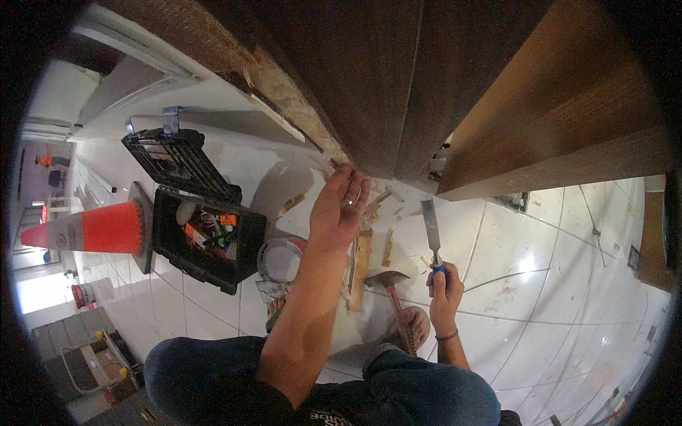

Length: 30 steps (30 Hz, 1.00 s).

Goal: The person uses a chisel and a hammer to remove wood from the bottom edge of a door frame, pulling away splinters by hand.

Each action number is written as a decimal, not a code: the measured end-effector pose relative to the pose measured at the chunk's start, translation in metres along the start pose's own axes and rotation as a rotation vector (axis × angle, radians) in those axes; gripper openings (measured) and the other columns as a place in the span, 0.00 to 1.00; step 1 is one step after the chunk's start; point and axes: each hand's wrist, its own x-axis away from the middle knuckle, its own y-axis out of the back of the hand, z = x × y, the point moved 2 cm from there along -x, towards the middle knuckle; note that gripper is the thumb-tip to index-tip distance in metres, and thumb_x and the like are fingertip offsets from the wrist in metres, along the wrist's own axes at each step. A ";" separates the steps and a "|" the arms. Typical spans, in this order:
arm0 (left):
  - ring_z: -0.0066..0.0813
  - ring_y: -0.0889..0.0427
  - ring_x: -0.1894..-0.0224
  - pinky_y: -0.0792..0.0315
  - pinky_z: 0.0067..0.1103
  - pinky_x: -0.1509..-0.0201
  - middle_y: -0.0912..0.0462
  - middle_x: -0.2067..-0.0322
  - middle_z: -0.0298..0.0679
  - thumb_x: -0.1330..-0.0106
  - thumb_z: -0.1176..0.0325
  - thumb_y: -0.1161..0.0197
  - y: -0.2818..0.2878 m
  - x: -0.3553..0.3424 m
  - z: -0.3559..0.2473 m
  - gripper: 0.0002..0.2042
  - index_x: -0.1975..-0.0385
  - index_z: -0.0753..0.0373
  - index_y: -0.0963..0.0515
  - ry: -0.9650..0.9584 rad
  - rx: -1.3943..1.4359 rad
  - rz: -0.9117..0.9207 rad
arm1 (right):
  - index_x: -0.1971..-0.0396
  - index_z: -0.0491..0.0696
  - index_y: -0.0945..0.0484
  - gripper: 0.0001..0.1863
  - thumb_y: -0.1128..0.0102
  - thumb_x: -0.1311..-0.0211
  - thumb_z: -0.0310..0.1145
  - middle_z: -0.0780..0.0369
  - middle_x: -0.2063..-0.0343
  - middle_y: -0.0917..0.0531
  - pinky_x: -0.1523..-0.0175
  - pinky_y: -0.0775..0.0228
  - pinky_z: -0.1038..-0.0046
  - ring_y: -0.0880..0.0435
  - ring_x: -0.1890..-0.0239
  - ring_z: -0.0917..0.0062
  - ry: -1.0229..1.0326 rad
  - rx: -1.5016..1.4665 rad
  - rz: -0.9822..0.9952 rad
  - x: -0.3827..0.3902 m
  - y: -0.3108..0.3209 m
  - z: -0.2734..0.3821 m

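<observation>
My left hand reaches to the foot of the dark wooden door frame, where the edge is broken and bare pale wood shows. Its fingers are curled together at the splintered end; what they pinch, if anything, is hidden. In my right hand is a chisel with a blue handle, its flat blade pointing away from me over the tiles. A claw hammer with a reddish handle rests by my foot, its head on the near side of wood scraps.
At left stands an open black toolbox full of tools, beside an orange traffic cone. A round pale container sits between toolbox and left forearm. A brown wooden panel juts in from the right. Wood chips litter the white tiled floor.
</observation>
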 end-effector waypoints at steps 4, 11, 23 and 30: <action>0.29 0.23 0.60 0.26 0.27 0.51 0.23 0.64 0.37 0.37 0.74 0.41 0.014 0.010 0.012 0.08 0.58 0.63 0.26 -0.115 -0.169 0.014 | 0.63 0.42 0.27 0.14 0.51 0.31 0.40 0.68 0.83 0.28 0.80 0.48 0.83 0.38 0.84 0.90 -0.020 0.036 0.026 0.002 0.007 -0.001; 0.28 0.21 0.57 0.27 0.23 0.55 0.20 0.58 0.41 0.38 0.69 0.36 0.015 0.011 -0.007 0.14 0.54 0.68 0.23 -0.947 -0.871 -0.030 | 0.65 0.41 0.25 0.15 0.47 0.34 0.40 0.67 0.83 0.27 0.78 0.43 0.82 0.35 0.83 0.88 0.012 0.147 0.074 0.013 0.022 -0.003; 0.30 0.18 0.67 0.22 0.24 0.61 0.18 0.69 0.42 0.42 0.76 0.37 -0.010 0.009 -0.026 0.06 0.66 0.68 0.21 -1.310 -1.367 0.013 | 0.62 0.41 0.24 0.14 0.44 0.36 0.38 0.64 0.80 0.24 0.70 0.35 0.79 0.29 0.76 0.84 -0.162 0.055 0.048 0.023 0.015 0.004; 0.35 0.20 0.69 0.23 0.26 0.67 0.20 0.71 0.44 0.48 0.76 0.35 -0.018 0.009 -0.027 0.07 0.72 0.68 0.25 -1.427 -1.509 -0.069 | 0.64 0.40 0.25 0.13 0.45 0.35 0.37 0.67 0.81 0.27 0.71 0.39 0.81 0.31 0.77 0.86 -0.103 0.083 0.058 0.021 0.009 0.009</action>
